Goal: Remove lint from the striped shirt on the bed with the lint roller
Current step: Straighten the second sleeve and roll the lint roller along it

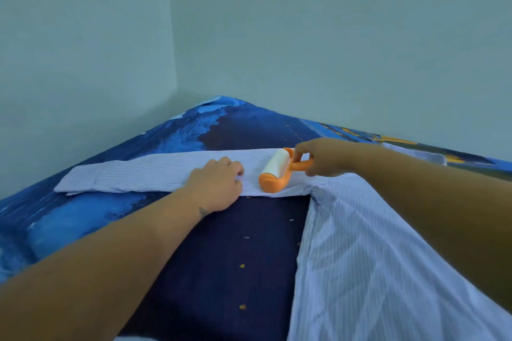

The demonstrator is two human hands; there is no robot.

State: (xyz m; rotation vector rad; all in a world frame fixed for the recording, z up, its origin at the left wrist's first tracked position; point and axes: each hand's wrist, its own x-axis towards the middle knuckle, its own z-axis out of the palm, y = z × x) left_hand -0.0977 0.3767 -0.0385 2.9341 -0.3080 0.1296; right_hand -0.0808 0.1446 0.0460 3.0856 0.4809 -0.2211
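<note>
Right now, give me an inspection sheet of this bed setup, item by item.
Surface: bed with a dark blue printed sheet, set into a wall corner.
Job's things: striped shirt spread on the bed, its sleeve stretched flat to the left; orange lint roller lying on the sleeve.
Clutter: small yellowish specks on the sheet, print or lint unclear.
Hands: left hand pressed flat on the sleeve; right hand gripping the roller's handle.
Cables: nothing seen.
Surroundings: plain pale walls.
</note>
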